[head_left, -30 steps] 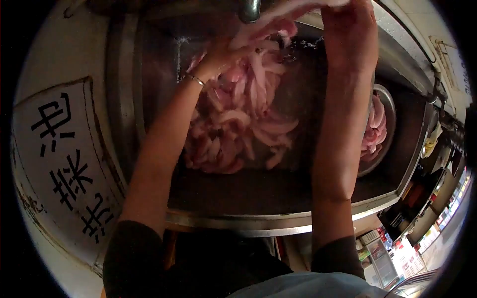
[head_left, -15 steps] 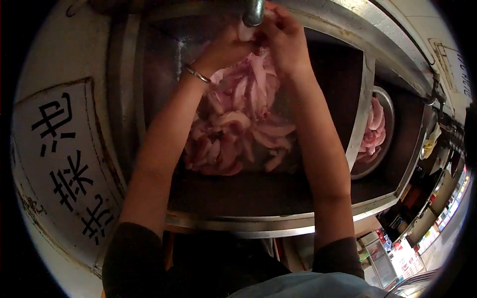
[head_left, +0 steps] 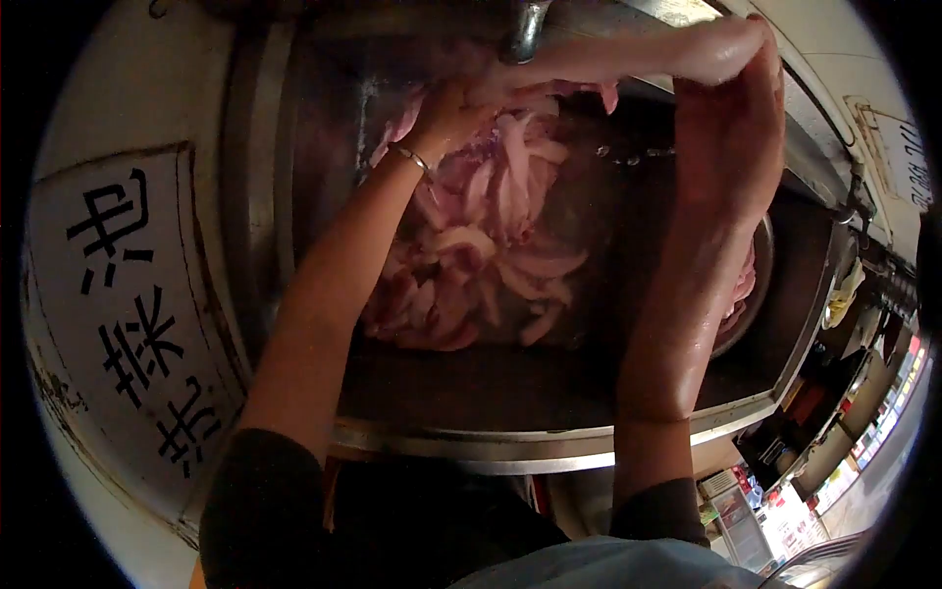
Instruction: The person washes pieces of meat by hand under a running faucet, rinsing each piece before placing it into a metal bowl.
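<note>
A long, pale, swollen tube that looks like intestine (head_left: 638,57) stretches across the upper part of the sink below the tap. My left hand (head_left: 456,110), with a bracelet at its wrist, is closed round its left end; the fingertips are partly hidden. Out to the right, my right hand (head_left: 758,93) is raised and bent over the tube's other end, gripping it. Under and beside my left hand lies a heap of pink, slippery meat pieces (head_left: 476,255) in shallow water on the sink floor.
A metal tap (head_left: 528,34) hangs over the sink (head_left: 471,393). Behind my right forearm, a round metal bowl (head_left: 763,285) of pink meat sits in the right basin. A white sign with black characters (head_left: 128,304) is on the left. Shelves with goods show at lower right.
My right hand has moved from beside my left hand far to the right, drawing the tube out long between them. My left hand has shifted slightly down and stays near the tap.
</note>
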